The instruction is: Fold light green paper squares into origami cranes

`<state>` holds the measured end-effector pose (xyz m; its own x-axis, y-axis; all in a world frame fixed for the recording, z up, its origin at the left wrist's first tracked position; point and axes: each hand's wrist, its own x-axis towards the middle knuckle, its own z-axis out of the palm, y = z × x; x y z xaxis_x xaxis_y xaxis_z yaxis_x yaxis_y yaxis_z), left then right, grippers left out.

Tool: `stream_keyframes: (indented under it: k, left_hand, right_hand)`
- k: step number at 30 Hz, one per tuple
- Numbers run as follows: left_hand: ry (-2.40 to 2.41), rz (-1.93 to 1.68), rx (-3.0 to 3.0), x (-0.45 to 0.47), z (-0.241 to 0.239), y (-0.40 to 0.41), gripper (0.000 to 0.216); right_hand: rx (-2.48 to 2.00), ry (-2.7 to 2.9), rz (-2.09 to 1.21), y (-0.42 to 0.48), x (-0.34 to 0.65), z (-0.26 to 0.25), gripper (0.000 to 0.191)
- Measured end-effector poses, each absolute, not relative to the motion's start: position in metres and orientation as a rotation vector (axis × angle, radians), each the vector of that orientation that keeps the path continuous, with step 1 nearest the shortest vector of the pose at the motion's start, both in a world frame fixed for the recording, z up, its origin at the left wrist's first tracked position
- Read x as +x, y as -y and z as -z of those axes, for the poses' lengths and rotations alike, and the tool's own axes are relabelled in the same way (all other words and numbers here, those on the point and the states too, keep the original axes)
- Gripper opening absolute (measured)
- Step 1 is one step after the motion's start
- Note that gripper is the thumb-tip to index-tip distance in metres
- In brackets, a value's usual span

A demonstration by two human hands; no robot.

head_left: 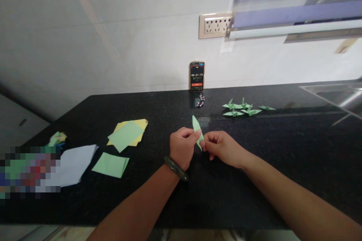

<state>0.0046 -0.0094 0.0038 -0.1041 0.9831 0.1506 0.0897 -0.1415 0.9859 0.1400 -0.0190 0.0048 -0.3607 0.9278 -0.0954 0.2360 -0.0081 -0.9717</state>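
Paper [195, 122] is held over the worktop [226, 203], pinched midway by the left hand [181, 148] and near its lower end by the right hand [223, 147], fingers closed on it.

Fingers [197, 134] partly hide the folded paper [195, 123]; the right edge cuts the sink [330, 103]; small print on the phone [197, 79] is illegible.

A piece of light green paper [195, 123] is folded into a narrow, layered, elongated shape, wider in the middle and tapering at both ends. It slants, its upper tip toward the left, above the dark surface [226, 199]. The left hand [181, 148] pinches its middle, thumb across it; the right hand [222, 147] grips near its lower end.
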Motion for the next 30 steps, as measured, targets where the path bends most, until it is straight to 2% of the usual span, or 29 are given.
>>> stream_keyframes:
  k: [7,14,18,23,30]
  left_hand:
    - [-1.194,-1.453,1.134,0.001,-0.005,0.003,0.032]
    - [-1.109,-1.341,1.157,0.007,-0.003,0.01,0.029]
    - [-1.072,-1.331,1.148,0.009,-0.004,0.012,0.029]
    - [-1.034,-1.3,1.159,0.006,-0.002,0.01,0.029]
    - [-0.957,-1.055,1.189,0.008,-0.002,0.01,0.022]
  right_hand:
    - [-1.299,1.678,-1.452,0.019,0.144,-0.004,0.014]
    - [-1.206,1.562,-1.254,0.017,0.141,-0.007,0.03]
    - [-1.185,1.607,-1.174,0.019,0.137,-0.004,0.03]
    - [-1.107,1.563,-1.398,0.015,0.146,-0.01,0.032]
    - [-1.1,1.384,-1.181,0.009,0.153,-0.011,0.028]
